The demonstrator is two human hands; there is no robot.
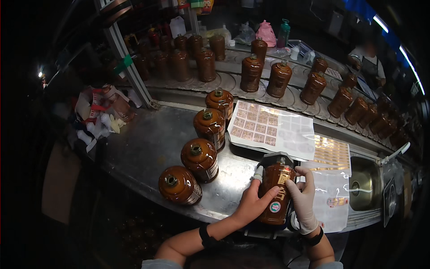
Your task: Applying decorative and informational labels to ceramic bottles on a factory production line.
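Observation:
A brown glass bottle [273, 213] with gold lettering and a small round sticker lies tilted in front of me, neck away from me. Its neck end rests against a dark, angular holder [268, 160]. My left hand [255, 199] is bare except for a white cover on one finger, and it grips the bottle's left side with the thumb across the front. On the right side, my right hand [304, 201], in a pale glove, curls its fingers around the edge and presses its thumb near the lettering. Whether a small label is under that thumb, I cannot make out.
Several open brown bottles [178, 184] stand in a line at left on the metal table [134, 148]. Sticker sheets [295, 134] lie behind and right, beside a sink [365, 184]. Further bottles [280, 80] ride a conveyor; a person [369, 62] is beyond it.

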